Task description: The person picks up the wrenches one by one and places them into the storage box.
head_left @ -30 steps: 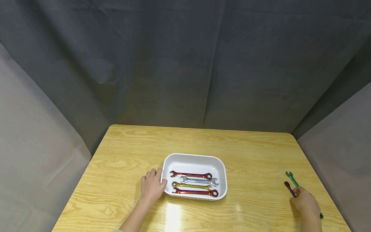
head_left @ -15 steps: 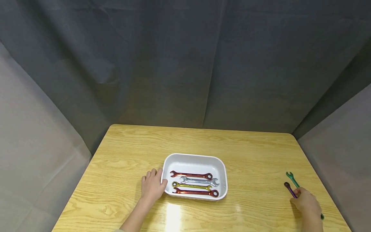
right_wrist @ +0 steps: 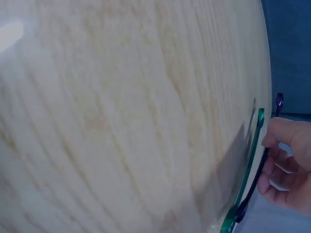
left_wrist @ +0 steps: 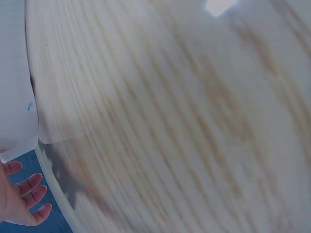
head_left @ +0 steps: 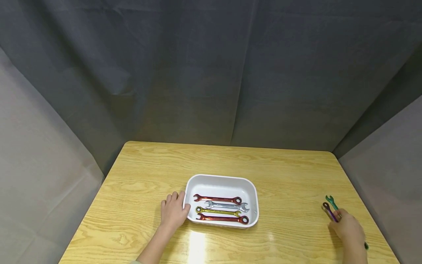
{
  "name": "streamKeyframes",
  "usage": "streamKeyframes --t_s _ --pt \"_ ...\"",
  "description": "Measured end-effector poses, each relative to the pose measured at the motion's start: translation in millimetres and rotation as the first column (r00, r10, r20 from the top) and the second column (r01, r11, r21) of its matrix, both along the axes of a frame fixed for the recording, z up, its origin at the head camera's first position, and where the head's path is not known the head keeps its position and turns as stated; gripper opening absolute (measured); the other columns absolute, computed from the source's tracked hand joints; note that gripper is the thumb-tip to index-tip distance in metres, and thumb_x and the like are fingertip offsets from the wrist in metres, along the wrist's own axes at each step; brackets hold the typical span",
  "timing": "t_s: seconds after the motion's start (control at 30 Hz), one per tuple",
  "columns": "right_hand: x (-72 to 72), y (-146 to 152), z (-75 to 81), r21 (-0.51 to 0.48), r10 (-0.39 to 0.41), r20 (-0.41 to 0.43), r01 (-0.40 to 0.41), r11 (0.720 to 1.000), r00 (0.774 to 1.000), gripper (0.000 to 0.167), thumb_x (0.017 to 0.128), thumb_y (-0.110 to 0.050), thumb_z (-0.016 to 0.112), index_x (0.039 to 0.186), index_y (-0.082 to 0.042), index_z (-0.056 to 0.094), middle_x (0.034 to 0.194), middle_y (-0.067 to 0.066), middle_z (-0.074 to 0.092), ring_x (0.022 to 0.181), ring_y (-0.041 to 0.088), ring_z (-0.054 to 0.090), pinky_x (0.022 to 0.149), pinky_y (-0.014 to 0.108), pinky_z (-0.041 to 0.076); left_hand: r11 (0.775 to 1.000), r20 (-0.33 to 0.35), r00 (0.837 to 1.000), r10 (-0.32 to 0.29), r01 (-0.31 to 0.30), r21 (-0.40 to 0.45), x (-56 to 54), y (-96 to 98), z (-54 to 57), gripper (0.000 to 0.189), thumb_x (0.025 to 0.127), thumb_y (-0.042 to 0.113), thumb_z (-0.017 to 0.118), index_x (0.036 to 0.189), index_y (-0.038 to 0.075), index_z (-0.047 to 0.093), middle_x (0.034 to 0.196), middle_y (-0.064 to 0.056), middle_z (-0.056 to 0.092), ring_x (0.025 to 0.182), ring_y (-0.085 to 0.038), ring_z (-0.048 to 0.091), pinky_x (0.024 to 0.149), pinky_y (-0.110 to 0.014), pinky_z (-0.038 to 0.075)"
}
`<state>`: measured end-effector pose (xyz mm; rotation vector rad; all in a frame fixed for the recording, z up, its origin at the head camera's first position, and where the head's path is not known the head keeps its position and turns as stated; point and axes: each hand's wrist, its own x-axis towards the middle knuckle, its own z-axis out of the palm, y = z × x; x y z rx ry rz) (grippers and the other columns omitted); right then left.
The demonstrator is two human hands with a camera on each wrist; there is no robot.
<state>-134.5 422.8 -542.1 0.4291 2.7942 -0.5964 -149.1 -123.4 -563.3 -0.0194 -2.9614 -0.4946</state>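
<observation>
At the right of the table, my right hand (head_left: 348, 228) grips a purple combination wrench (right_wrist: 251, 190) between thumb and fingers. Its ring end sticks out past the fingertips in the head view. Alongside lies a green wrench (head_left: 333, 202), partly hidden by this hand. My left hand (head_left: 173, 211) rests against the left end of a white tray (head_left: 221, 178), thumb at the rim, fingers loosely bent. Inside the tray lie a red wrench (head_left: 217, 199), a silver open-end wrench (head_left: 226, 206), a yellow-green wrench (head_left: 217, 211) and another red wrench (head_left: 221, 219), roughly parallel.
The wood-grain table (head_left: 290, 176) stands between grey side curtains (head_left: 389, 176) and a dark back curtain (head_left: 184, 73). Bare tabletop lies between the tray and my right hand. The table's right edge runs close beside the green wrench.
The purple wrench's ring end has lifted and turned slightly toward the back, closer to the green wrench. My right hand has shifted only a little; my left hand and the tray stay put.
</observation>
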Motion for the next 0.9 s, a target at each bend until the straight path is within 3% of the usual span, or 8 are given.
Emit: streamKeyframes --t_s 0.23,0.5,0.9 --pt "-4.8 -9.5 7.5 0.0 0.027 -0.079 -0.028 1.0 0.996 0.041 0.081 -0.015 0.062 0.112 0.006 0.046 0.079 0.016 0.059 0.067 0.025 0.054 0.051 0.035 0.039 1.0 -0.004 1.0 -0.001 0.001 -0.011 -0.8 -0.7 -1.0 0.042 0.081 0.034 0.054 0.117 0.014 0.053 0.096 -0.008 0.052 0.087 -0.026 0.046 0.075 -0.043 0.034" --pt "-9.4 -22.2 19.0 0.03 0.062 -0.167 -0.058 0.998 0.984 0.037 0.082 -0.013 0.06 0.112 0.005 0.048 0.091 0.027 0.057 0.073 0.034 0.056 0.05 0.037 0.041 1.0 -0.005 1.0 -0.001 0.0 -0.011 -0.4 -0.6 -0.8 0.042 0.081 0.034 0.053 0.117 0.013 0.053 0.096 -0.008 0.052 0.087 -0.026 0.046 0.075 -0.043 0.034" --pt "-14.5 -44.4 28.1 0.048 0.127 -0.291 -0.118 0.992 0.948 0.033 0.078 -0.009 0.063 0.106 0.003 0.051 0.091 0.026 0.059 0.075 0.039 0.057 0.052 0.041 0.042 1.0 -0.005 1.0 0.0 0.0 -0.008 -0.4 0.0 0.4 0.043 0.081 0.034 0.053 0.118 0.013 0.053 0.097 -0.009 0.053 0.088 -0.027 0.046 0.076 -0.044 0.034"
